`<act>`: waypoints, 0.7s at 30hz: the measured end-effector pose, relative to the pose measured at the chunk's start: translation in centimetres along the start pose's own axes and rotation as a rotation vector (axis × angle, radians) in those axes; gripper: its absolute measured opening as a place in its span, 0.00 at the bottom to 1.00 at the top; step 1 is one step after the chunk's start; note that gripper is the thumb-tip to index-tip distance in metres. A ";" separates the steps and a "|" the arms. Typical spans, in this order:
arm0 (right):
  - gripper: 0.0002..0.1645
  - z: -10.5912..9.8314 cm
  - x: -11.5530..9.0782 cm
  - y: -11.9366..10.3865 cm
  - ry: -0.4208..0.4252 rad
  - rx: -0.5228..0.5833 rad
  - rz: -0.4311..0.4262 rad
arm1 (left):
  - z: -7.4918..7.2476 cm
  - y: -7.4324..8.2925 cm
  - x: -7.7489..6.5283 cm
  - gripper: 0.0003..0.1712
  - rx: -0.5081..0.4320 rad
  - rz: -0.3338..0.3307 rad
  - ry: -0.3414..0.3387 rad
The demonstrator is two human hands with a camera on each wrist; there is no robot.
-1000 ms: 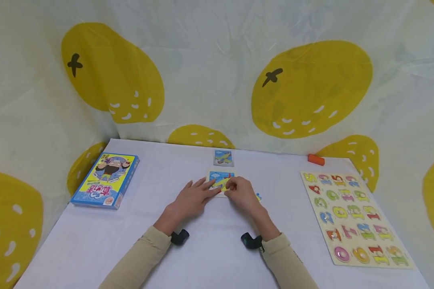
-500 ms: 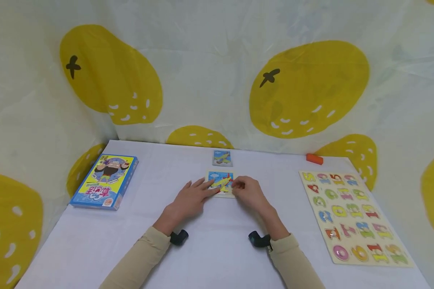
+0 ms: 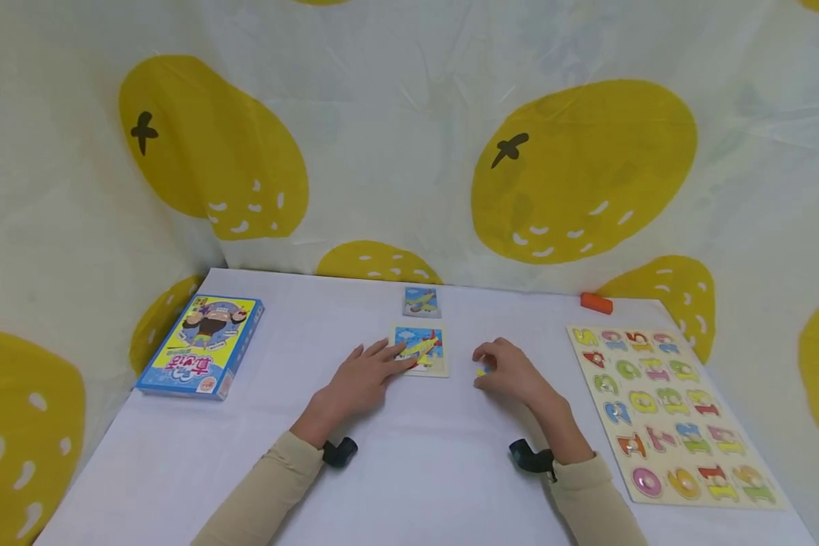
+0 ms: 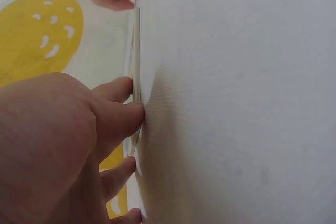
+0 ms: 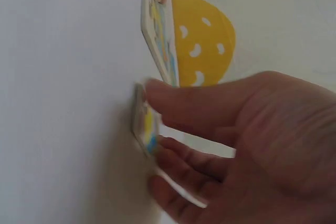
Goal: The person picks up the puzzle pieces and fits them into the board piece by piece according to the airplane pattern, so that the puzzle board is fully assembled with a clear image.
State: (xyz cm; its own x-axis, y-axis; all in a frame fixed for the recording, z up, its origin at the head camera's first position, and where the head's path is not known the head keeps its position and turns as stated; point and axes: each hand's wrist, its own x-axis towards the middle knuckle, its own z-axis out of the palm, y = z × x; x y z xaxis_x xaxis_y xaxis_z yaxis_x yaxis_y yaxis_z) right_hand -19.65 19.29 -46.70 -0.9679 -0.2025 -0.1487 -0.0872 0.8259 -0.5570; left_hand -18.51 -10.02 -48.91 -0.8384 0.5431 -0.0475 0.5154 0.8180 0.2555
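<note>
A small airplane jigsaw puzzle (image 3: 437, 350) in a pale frame lies flat at the middle of the table. My left hand (image 3: 365, 379) rests on its left side with the fingers extended; in the left wrist view, the left hand's fingers (image 4: 119, 119) touch the thin board's edge. To the right of the puzzle, my right hand (image 3: 515, 371) has its thumb and fingertips around a small yellow and blue puzzle piece (image 3: 481, 371). In the right wrist view, the puzzle piece (image 5: 147, 121) sits between thumb and fingers, close to the tabletop; its outline is blurred.
Behind the puzzle lies a small airplane picture card (image 3: 421, 302). On the left is a blue and yellow box (image 3: 205, 345). A wooden number board (image 3: 669, 409) lies on the right, with an orange-red block (image 3: 596, 303) behind it. A fruit-print cloth (image 3: 396, 152) encloses the table.
My right hand has left the puzzle and moved right to the loose piece, with thumb and fingers now around it. The left hand has stayed on the puzzle.
</note>
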 end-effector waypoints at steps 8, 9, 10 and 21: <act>0.21 -0.4 -0.8 0.1 -0.072 -0.014 0.037 | 0.2 0.0 0.0 0.28 -0.001 -0.006 0.007; 0.20 -0.4 -0.8 0.1 -0.073 -0.007 0.044 | 0.2 0.0 0.0 0.27 -0.001 -0.006 0.010; 0.20 -0.3 -0.8 0.1 -0.073 0.001 0.051 | 0.2 0.0 0.1 0.27 -0.001 -0.005 0.011; 0.14 0.0 -0.1 0.7 -0.023 0.109 0.013 | 0.4 0.0 0.1 0.26 -0.014 -0.014 0.017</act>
State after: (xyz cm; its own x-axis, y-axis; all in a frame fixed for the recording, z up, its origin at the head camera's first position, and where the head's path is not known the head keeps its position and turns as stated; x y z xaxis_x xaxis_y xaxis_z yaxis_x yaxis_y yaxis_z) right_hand -19.64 19.87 -47.04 -0.9630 -0.2055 -0.1743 -0.0478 0.7668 -0.6401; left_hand -18.48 -9.90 -49.33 -0.8482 0.5285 -0.0352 0.5015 0.8226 0.2681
